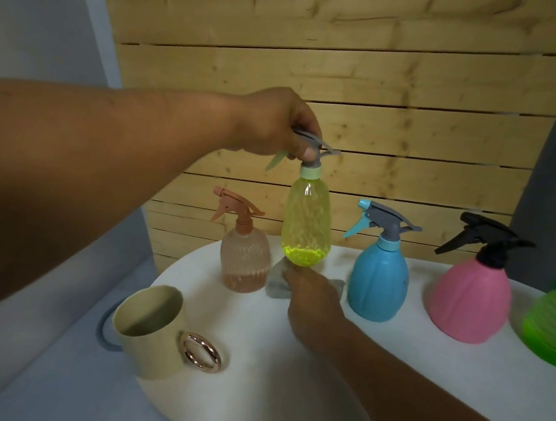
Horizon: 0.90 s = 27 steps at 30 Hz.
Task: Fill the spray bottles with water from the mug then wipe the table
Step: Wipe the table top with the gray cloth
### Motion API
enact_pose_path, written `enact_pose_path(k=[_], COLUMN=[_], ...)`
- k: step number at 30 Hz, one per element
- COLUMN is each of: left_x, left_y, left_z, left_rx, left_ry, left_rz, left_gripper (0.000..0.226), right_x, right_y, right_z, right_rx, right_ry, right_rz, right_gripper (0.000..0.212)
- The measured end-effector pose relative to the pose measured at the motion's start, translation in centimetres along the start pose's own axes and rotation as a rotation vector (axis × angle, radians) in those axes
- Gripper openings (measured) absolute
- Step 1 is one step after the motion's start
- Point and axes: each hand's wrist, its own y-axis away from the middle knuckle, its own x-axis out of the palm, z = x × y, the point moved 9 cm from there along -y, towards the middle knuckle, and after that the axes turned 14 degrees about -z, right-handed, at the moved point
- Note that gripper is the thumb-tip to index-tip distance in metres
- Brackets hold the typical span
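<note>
My left hand (275,125) grips the grey spray head of a yellow-green bottle (306,225) and holds it lifted above the round white table (259,388). A little liquid sits in its bottom. Right under the bottle my right hand (310,297) presses a grey cloth (277,283) onto the table. A peach ribbed bottle (244,260) stands to the left with some liquid in it. To the right stand a blue bottle (380,275) and a pink bottle with a black head (470,297). The cream mug (149,329), with a copper ring handle, sits at the front left edge.
A blurred green bottle (553,324) shows at the right edge of the frame. A wooden slat wall (344,68) rises just behind the table. A grey padded surface (50,343) lies lower to the left, with a blue ring (103,326) behind the mug.
</note>
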Motion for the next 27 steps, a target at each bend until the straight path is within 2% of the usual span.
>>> enact_pose_path(k=[6, 9, 11, 13, 15, 19, 23, 25, 27], left_x=[3.4, 4.8, 5.7, 6.2, 6.5, 6.7, 7.0, 7.3, 7.4], left_y=[0.7, 1.2, 1.5, 1.7, 1.7, 1.6, 1.2, 0.9, 0.8], left_z=[1.5, 2.2, 2.5, 3.0, 3.4, 3.8, 3.5, 3.3, 3.1], left_rx=[-0.002, -0.009, -0.014, -0.027, -0.041, -0.072, -0.079, -0.082, -0.079], left_ry=[0.016, 0.001, -0.006, 0.002, 0.021, 0.059, 0.060, 0.064, 0.051], left_rz=[0.061, 0.094, 0.119, 0.130, 0.128, 0.128, 0.152, 0.169, 0.178], left_gripper=[0.021, 0.021, 0.021, 0.019, 0.018, 0.019, 0.019, 0.020, 0.021], right_x=[-2.0, -3.7, -3.2, -3.6, -3.8, -3.6, -3.3, -2.6, -2.5], right_y=[7.8, 9.7, 10.3, 10.6, 11.1, 11.1, 11.1, 11.0, 10.7], right_z=[1.4, 1.4, 1.0, 0.8, 1.5, 1.8, 1.5, 1.4, 0.6], right_rx=[-0.121, -0.224, -0.208, -0.213, -0.208, -0.230, -0.294, -0.311, -0.308], right_ry=[-0.178, -0.167, -0.197, -0.176, -0.242, -0.167, -0.125, -0.119, -0.098], right_rz=[0.025, -0.059, 0.025, -0.005, 0.051, 0.038, -0.039, -0.011, -0.132], right_gripper=[0.041, 0.045, 0.050, 0.047, 0.044, 0.048, 0.048, 0.046, 0.042])
